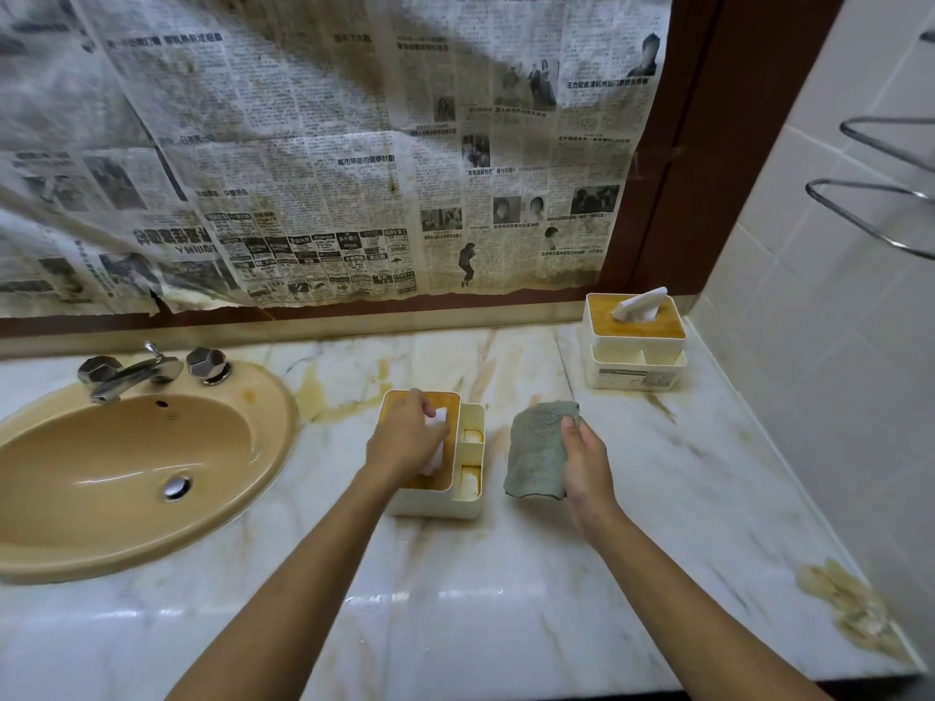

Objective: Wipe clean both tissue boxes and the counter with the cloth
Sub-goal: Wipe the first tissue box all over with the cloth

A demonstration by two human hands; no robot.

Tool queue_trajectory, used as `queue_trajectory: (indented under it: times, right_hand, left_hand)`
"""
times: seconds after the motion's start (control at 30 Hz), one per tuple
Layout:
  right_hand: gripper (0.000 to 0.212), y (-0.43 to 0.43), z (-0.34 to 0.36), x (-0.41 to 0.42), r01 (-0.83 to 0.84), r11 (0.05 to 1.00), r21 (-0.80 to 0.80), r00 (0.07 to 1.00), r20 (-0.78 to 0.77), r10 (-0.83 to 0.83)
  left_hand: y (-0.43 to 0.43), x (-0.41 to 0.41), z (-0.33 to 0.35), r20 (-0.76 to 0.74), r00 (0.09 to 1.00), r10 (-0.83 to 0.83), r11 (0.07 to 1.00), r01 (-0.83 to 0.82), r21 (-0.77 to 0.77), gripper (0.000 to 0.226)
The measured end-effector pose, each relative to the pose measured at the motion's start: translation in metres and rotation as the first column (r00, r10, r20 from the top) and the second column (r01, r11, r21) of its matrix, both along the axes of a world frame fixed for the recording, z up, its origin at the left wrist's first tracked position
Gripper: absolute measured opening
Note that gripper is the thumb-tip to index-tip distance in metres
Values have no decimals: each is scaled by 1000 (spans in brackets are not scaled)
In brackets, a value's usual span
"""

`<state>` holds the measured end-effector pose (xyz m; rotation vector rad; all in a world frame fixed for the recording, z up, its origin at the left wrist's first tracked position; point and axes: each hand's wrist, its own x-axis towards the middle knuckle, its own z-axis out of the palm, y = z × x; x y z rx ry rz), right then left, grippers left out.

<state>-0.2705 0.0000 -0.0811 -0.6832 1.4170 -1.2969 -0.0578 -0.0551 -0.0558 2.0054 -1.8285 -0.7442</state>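
Cloth (539, 450), grey-green and folded, hangs at frame centre with the right hand (589, 460) fingers pinched on its right edge, just beside the near tissue box (468, 457), which the left hand (405, 440) steadies, fingers curled loosely over its tan lid. Second tissue box (635, 346) sits at centre right near the wall, well apart, on the stained marble counter (506, 599) beside the sink (126, 457). Likely step: about to wipe the near box; next, press the cloth onto its lid or side.
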Motion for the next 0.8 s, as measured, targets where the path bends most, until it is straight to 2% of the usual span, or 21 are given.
queue_trajectory:
  times: [0.07,0.17,0.37,0.8]
  right_hand:
    - [27,1,1,0,-2,1000,-1,1000,0,2]
    - [26,3,3,-3,1,1000,1,1000,9,-1]
    - [27,5,2,-8,2,1000,8,1000,24,-2]
    - [27,2,-1,-6,-10,1000,18,999,49,9]
  left_hand:
    - [4,-12,-5,-27,999,44,997,-43,57,28]
    - [5,-20,-9,67,997,36,998,-39,52,36]
    - [5,-23,-7,151,989,3,1000,-7,26,33]
    - [7,-12,-13,150,987,-48,998,43,39,41]
